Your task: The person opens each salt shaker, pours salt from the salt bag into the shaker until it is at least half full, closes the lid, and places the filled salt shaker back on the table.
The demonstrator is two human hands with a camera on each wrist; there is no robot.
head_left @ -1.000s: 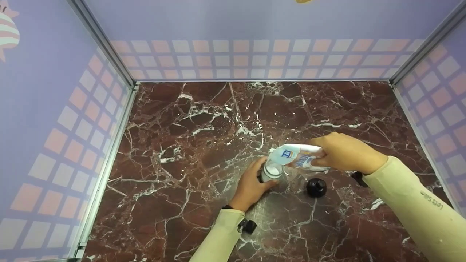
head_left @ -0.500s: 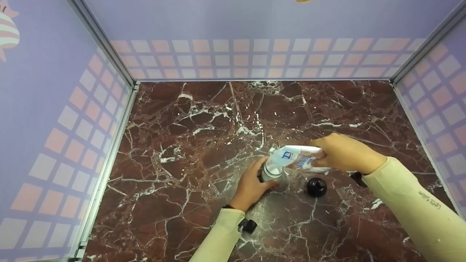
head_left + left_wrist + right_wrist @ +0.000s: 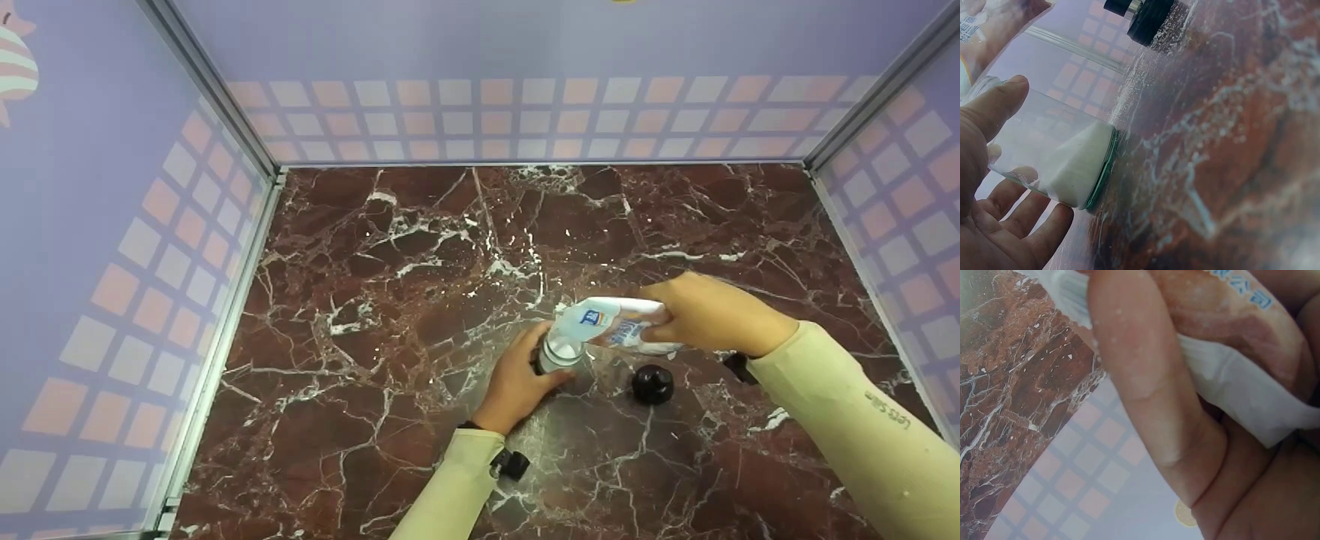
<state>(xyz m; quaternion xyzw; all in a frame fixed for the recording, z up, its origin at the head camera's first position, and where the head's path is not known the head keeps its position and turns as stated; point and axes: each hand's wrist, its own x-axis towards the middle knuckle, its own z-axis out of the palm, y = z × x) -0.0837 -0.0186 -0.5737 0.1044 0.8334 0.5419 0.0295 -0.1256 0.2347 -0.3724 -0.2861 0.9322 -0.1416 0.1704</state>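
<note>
My left hand is curled around a clear glass jar on the tabletop. White powder lies sloped in the jar's bottom in the left wrist view. From the right, my right hand grips a white and clear plastic bag with blue print. The bag is tilted, its mouth at the jar's opening. In the right wrist view, a finger with white specks on it presses along the bag. A black knobbed lid sits on the table right of the jar.
The dark red marbled tabletop has white specks scattered behind the jar, hard to tell from its veins in places. Purple panels with pink and white squares enclose the table at the back, left and right.
The bag's tilt shifts very slightly in the right hand over the last second. The left hand, jar and lid keep their places.
</note>
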